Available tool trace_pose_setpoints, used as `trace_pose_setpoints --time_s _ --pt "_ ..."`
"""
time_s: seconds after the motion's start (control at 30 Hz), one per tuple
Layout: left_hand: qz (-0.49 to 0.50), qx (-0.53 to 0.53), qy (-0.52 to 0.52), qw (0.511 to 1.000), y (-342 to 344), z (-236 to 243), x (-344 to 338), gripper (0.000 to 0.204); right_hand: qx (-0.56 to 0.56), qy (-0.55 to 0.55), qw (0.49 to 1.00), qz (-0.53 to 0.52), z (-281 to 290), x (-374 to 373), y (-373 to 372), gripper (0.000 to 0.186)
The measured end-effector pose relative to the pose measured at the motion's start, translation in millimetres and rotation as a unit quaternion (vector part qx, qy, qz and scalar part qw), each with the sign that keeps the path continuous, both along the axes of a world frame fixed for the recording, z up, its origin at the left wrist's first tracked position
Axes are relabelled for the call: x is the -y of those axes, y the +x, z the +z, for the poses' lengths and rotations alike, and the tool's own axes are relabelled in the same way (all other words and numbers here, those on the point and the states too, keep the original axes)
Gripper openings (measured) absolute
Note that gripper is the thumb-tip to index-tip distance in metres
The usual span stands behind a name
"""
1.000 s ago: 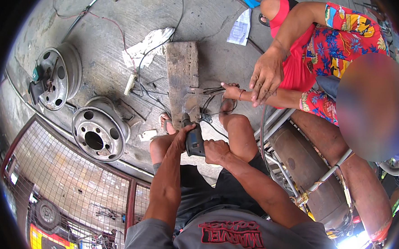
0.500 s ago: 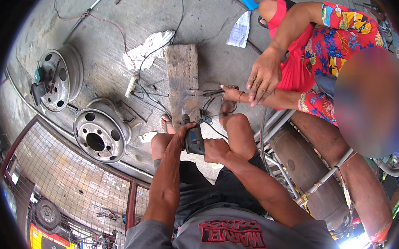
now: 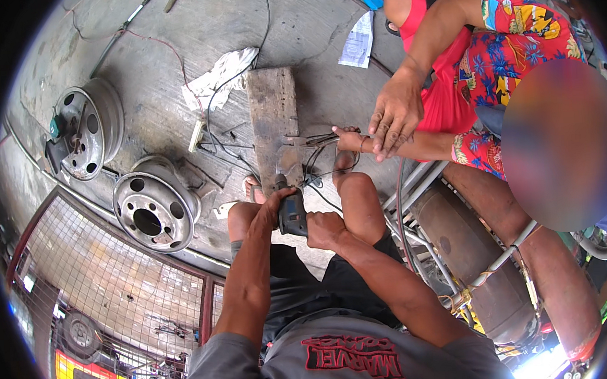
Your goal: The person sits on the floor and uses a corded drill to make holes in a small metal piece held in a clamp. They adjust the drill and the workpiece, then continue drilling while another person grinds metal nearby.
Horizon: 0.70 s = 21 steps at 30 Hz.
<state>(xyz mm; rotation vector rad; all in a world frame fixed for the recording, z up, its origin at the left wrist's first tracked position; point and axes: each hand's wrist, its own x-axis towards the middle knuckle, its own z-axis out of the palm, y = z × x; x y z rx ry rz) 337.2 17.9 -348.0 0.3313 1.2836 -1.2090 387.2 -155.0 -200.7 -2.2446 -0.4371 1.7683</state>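
Note:
A dark power drill is gripped in both my hands, its front end pointing away over the near part of a worn wooden block. My left hand wraps the drill's front by the chuck. Around the rear handle my right hand is closed. Just ahead of the chuck a thin metal plate lies on the block; whether the bit touches it I cannot tell. From the right, a co-worker's hand holds a pair of pliers toward the plate. The co-worker's other hand hovers above, fingers loose.
Two steel wheel rims stand at the left beside a wire mesh panel. A white cloth and several cables lie beyond the block. A paper sheet lies at the far right. A brown cylinder sits in a metal frame at my right.
The view has shifted slightly. My hands keep their hold on the drill, and the co-worker's hands stay nearly where they were.

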Motion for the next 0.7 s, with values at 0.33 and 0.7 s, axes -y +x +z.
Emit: trace_pose_setpoints --time_s 0.33,0.7 --pt "-0.008 -0.001 0.014 1.0 6 2 0 0.037 0.001 0.005 1.0 0.002 -1 0 1 0.039" --pt "0.016 0.015 0.017 1.0 7 -7 9 0.036 -0.009 0.014 1.0 0.018 -5 9 14 0.044"
